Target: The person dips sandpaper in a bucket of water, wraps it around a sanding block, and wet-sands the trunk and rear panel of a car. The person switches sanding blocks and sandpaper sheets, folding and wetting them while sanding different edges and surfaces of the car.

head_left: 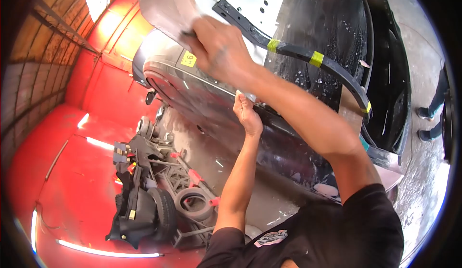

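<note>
My right hand [219, 49] is raised over the pale panel [166, 3] of a car. Its fingers are closed and blurred by motion, with a small dark thing [186, 33] at their tips that I cannot make out. Lower down, my left hand [248, 116] is at the edge of the car's grey side [192, 95], its fingers curled together. Something pale shows at those fingertips, too small to name. A yellow label [188, 58] with handwriting is stuck on the grey panel just left of my right hand.
A black curved strip [332, 66] with yellow tape lies across the dark, spotted car panel [308, 22]. At lower left stand a tyre [195, 204], a metal frame and black plastic parts [144, 196]. A person's legs [435, 104] show at far right. Red walls [57, 172] enclose the left.
</note>
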`<control>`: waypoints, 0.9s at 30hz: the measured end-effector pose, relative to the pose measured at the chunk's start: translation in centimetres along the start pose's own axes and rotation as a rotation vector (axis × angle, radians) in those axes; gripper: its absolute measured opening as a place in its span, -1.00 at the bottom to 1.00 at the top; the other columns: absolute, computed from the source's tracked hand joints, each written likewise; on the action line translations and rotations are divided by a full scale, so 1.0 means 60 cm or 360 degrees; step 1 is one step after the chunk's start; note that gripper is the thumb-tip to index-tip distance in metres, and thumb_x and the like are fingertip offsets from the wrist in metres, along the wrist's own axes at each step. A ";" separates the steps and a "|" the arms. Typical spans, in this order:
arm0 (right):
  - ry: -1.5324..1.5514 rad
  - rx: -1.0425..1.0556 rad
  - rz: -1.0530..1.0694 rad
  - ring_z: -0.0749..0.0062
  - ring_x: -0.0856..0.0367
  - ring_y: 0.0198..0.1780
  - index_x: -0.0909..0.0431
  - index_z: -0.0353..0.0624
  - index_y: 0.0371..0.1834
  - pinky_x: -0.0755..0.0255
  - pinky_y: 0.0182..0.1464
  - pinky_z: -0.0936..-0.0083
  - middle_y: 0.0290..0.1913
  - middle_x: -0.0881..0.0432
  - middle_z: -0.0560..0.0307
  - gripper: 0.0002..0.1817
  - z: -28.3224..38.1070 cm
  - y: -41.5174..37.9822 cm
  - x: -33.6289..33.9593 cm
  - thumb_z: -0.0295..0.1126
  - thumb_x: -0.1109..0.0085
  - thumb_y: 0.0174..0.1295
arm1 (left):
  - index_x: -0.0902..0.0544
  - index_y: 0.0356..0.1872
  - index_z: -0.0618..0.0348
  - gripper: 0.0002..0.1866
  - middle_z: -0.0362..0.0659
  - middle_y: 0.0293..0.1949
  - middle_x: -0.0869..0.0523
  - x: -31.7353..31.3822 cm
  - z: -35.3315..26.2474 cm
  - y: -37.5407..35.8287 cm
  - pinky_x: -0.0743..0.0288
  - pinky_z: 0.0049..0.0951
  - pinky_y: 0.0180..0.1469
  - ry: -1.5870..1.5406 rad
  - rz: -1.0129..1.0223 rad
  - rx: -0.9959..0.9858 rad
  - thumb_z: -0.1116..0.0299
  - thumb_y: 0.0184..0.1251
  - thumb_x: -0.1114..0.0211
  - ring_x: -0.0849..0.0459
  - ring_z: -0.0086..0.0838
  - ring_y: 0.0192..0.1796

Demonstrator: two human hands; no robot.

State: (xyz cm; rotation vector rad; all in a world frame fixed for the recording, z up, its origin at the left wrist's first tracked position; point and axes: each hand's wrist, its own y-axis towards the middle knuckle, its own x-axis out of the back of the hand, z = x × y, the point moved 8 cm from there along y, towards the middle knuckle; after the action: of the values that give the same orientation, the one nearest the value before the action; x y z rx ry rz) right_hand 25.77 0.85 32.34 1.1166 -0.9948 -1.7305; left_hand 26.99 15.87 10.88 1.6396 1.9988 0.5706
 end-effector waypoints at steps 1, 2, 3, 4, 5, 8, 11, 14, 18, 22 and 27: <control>0.0005 -0.0027 0.0047 -0.18 -0.64 -0.36 -0.45 -0.27 -0.32 -0.49 -0.35 0.05 -0.34 -0.61 -0.15 -0.80 -0.008 -0.026 0.010 -0.50 -0.33 0.22 | -0.61 0.10 0.40 -0.62 -0.15 -0.10 -0.72 -0.004 -0.004 0.001 -0.47 -0.45 0.06 0.0030 -0.0002 -0.0042 0.24 0.76 0.01 -0.63 -0.52 -0.03; 0.0014 -0.0064 0.0095 -0.16 -0.65 -0.34 -0.46 -0.26 -0.30 -0.50 -0.35 0.04 -0.32 -0.61 -0.14 -0.82 -0.016 -0.068 0.019 -0.51 -0.31 0.17 | -0.61 0.09 0.39 -0.62 -0.17 -0.13 -0.71 0.000 -0.009 -0.004 -0.46 -0.46 0.02 0.0068 -0.0007 -0.0077 0.22 0.77 0.00 -0.61 -0.55 -0.07; 0.0029 -0.0077 0.0151 -0.14 -0.67 -0.32 -0.48 -0.26 -0.28 -0.52 -0.35 0.03 -0.29 -0.62 -0.14 -0.83 -0.010 -0.075 0.022 -0.53 -0.28 0.12 | -0.60 0.05 0.37 -0.58 -0.22 -0.20 -0.67 -0.002 -0.010 -0.003 -0.46 -0.48 -0.05 0.0116 0.0013 -0.0124 0.14 0.77 0.00 -0.56 -0.58 -0.16; 0.0026 -0.0014 0.0075 -0.15 -0.66 -0.34 -0.47 -0.26 -0.29 -0.51 -0.35 0.04 -0.31 -0.62 -0.14 -0.82 -0.005 -0.064 0.016 -0.51 -0.31 0.16 | -0.59 0.02 0.35 -0.54 -0.26 -0.27 -0.63 -0.004 -0.011 0.000 -0.46 -0.50 -0.12 0.0165 0.0028 -0.0181 0.05 0.78 0.00 -0.51 -0.62 -0.25; 0.0023 0.0034 -0.0009 -0.16 -0.65 -0.35 -0.46 -0.26 -0.31 -0.50 -0.35 0.06 -0.32 -0.63 -0.14 -0.80 -0.003 -0.046 0.002 -0.50 -0.35 0.20 | -0.59 0.01 0.34 -0.54 -0.26 -0.27 -0.62 -0.003 -0.009 0.001 -0.45 -0.50 -0.13 0.0129 0.0050 -0.0181 0.05 0.78 0.00 -0.51 -0.62 -0.25; -0.0144 0.0078 -0.0052 -0.14 -0.64 -0.37 -0.46 -0.26 -0.32 -0.48 -0.35 0.08 -0.36 -0.61 -0.12 -0.76 0.024 0.062 -0.029 -0.46 -0.39 0.24 | -0.62 0.06 0.34 -0.62 -0.20 -0.14 -0.70 -0.021 -0.027 -0.004 -0.44 -0.46 -0.04 -0.0143 0.0128 -0.0046 0.18 0.78 -0.01 -0.57 -0.59 -0.09; -0.0081 0.0038 0.0028 -0.12 -0.66 -0.34 -0.48 -0.24 -0.31 -0.50 -0.36 0.07 -0.34 -0.61 -0.10 -0.80 -0.001 -0.001 -0.003 -0.49 -0.36 0.16 | -0.58 0.03 0.37 -0.50 -0.13 -0.20 -0.73 -0.007 -0.016 -0.002 -0.56 -0.45 -0.11 0.0051 0.0065 -0.0086 0.02 0.79 0.03 -0.70 -0.49 -0.19; -0.0077 -0.0022 0.0164 -0.06 -0.71 -0.28 -0.51 -0.21 -0.28 -0.54 -0.36 0.07 -0.27 -0.62 -0.08 -0.80 -0.007 -0.063 0.010 -0.56 -0.28 0.02 | -0.58 0.00 0.35 -0.50 -0.14 -0.24 -0.70 -0.003 -0.007 0.001 -0.56 -0.44 -0.15 0.0070 -0.0045 -0.0204 0.01 0.79 0.04 -0.67 -0.48 -0.24; -0.0097 0.0088 -0.0094 -0.15 -0.62 -0.39 -0.45 -0.23 -0.36 -0.48 -0.36 0.06 -0.37 -0.60 -0.09 -0.77 0.026 0.067 -0.027 -0.47 -0.38 0.23 | -0.59 -0.10 0.27 -0.59 -0.37 -0.39 -0.53 -0.024 -0.038 -0.004 -0.30 -0.54 -0.20 -0.0053 0.0036 -0.0003 0.10 0.79 0.00 -0.40 -0.70 -0.32; -0.0057 -0.0005 0.0030 -0.15 -0.62 -0.40 -0.45 -0.24 -0.36 -0.47 -0.39 0.06 -0.37 -0.60 -0.10 -0.76 -0.002 -0.040 0.016 -0.47 -0.39 0.22 | -0.61 -0.05 0.28 -0.59 -0.36 -0.38 -0.52 -0.015 -0.014 -0.006 -0.30 -0.53 -0.21 0.0019 -0.0013 -0.0137 0.10 0.79 0.01 -0.40 -0.69 -0.31; -0.0129 0.0070 -0.0057 -0.14 -0.64 -0.39 -0.51 -0.23 -0.33 -0.47 -0.40 0.08 -0.37 -0.61 -0.09 -0.81 0.017 0.041 -0.018 -0.48 -0.40 0.21 | -0.60 0.04 0.31 -0.58 -0.33 -0.31 -0.54 -0.025 -0.028 0.004 -0.33 -0.52 -0.19 0.0043 0.0071 -0.0078 0.10 0.78 -0.01 -0.43 -0.68 -0.26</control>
State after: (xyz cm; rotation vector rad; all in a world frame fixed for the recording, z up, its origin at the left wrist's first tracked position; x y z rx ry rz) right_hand 25.66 1.21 35.18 1.1054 -1.0735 -1.8025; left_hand 26.41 14.44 12.54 1.6594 1.9562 0.6563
